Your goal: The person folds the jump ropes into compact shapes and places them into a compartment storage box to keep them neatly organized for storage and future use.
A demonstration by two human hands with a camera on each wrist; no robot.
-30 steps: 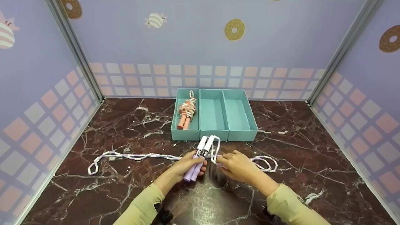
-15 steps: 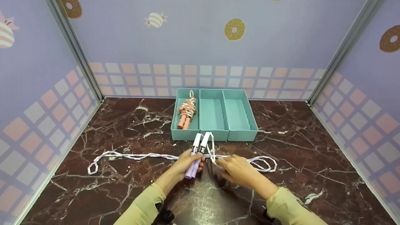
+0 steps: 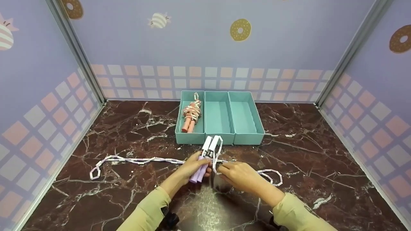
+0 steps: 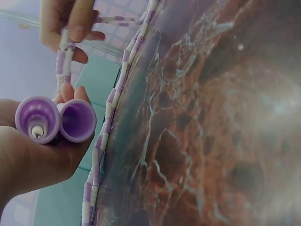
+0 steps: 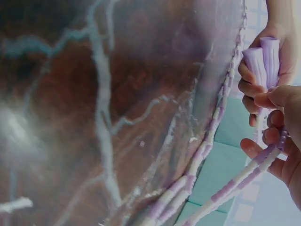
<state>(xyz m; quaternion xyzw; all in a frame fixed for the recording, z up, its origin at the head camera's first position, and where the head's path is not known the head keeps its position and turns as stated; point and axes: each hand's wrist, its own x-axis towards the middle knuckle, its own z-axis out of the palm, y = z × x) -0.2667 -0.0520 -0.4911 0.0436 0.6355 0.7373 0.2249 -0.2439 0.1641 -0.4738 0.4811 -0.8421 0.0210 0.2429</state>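
My left hand (image 3: 192,166) grips both purple-and-white handles (image 3: 199,170) of a beaded jump rope side by side, white ends pointing away. Their hollow purple ends (image 4: 77,121) face the camera in the left wrist view. Just to the right, my right hand (image 3: 237,175) pinches the doubled white-and-purple beaded cord (image 5: 244,174) between thumb and fingers. From the handle tips a stretch of cord (image 3: 221,146) loops down to that hand. More cord (image 3: 141,160) runs along the table to the left, and a loop (image 3: 278,178) lies right of the right wrist.
A teal three-compartment box (image 3: 218,138) stands behind the hands. Its left compartment holds a bundled orange-and-white jump rope (image 3: 192,112). Patterned panels (image 3: 205,38) enclose the dark marbled table (image 3: 128,199) at the back and sides.
The right hand has drawn the cord slightly toward the person, and the loop on the right has shifted and narrowed. The left hand keeps the handles, which wavered left and back.
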